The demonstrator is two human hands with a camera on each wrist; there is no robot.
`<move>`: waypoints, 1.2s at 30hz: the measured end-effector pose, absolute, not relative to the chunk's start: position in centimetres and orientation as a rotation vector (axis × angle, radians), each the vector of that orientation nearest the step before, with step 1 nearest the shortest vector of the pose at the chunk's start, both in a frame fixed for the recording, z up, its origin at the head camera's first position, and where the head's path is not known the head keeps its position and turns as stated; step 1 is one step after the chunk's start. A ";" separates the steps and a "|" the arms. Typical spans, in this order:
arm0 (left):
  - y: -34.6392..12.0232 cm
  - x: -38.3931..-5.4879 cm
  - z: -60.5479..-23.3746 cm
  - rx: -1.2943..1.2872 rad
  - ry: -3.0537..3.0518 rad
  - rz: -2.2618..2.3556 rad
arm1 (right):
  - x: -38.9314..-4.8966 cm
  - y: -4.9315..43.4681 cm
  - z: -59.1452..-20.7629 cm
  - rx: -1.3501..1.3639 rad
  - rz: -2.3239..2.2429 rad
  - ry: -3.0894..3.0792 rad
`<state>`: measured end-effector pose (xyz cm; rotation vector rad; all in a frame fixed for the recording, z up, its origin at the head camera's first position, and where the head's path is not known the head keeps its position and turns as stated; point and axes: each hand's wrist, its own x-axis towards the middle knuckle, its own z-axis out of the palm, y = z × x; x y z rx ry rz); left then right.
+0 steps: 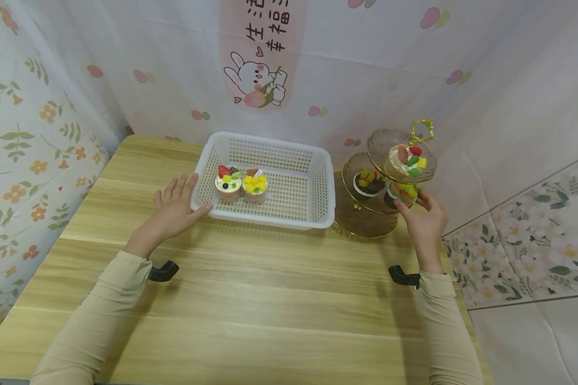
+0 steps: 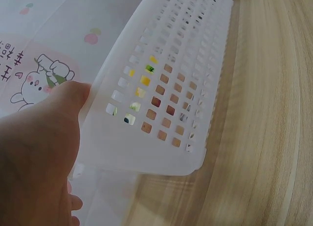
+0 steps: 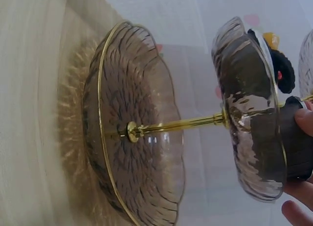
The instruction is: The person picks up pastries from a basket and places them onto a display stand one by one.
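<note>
My left hand (image 1: 177, 206) lies flat on the wooden table (image 1: 270, 299), fingers straight, thumb touching the front left corner of a white perforated basket (image 1: 318, 198). Two fruit-topped dessert cups (image 1: 228, 184) (image 1: 255, 185) stand in the basket's left half. In the left wrist view the left hand (image 2: 39, 157) rests against the basket wall (image 2: 161, 89). My right hand (image 1: 416, 208) holds a dark fruit-topped dessert cup (image 1: 401, 192) at the edge of the middle tier of a three-tier glass stand (image 1: 366, 222). The right wrist view shows fingers (image 3: 304, 122) around that cup (image 3: 296, 147) on the middle tier (image 3: 252, 113).
The stand's top tier carries a cream cake (image 1: 408, 159), and another cup (image 1: 367, 182) sits on the middle tier. The bottom tier (image 3: 137, 133) holds nothing visible. Patterned cloth walls close in behind and on both sides. The table's right edge runs just past the stand.
</note>
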<state>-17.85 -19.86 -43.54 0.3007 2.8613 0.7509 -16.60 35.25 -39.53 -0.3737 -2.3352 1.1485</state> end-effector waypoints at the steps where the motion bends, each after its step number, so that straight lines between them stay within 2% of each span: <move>1: -19.9 -17.9 -43.6 0.302 2.863 0.749 | -16.7 35.3 -39.7 -0.372 1.141 -2.332; 10: -19.9 -17.8 -43.7 0.308 2.870 0.771 | -17.0 35.3 -40.2 -0.424 1.122 -2.358; 36: -20.0 -17.8 -43.8 0.309 2.870 0.785 | -17.7 35.3 -41.2 -0.346 1.099 -2.351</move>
